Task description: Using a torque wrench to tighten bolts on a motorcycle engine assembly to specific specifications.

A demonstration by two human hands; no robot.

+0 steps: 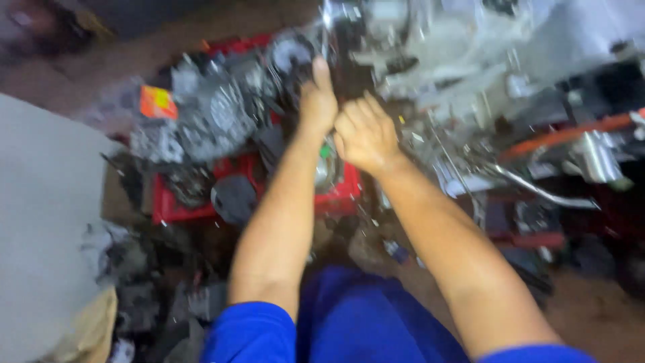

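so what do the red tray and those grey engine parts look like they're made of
Red tray: probably moulded plastic, judging by its even, matte red colour. Grey engine parts: apparently cast metal with a dull silver-grey sheen and ribbed shapes. Motion blur leaves both uncertain.

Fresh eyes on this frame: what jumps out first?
Two bare forearms in blue sleeves run up the middle; the left hand and right hand meet at a grey engine assembly at top centre, though blur hides what either grip holds. Left of them, a red tray heaped with dark engine parts stands out, with an orange bar at right.
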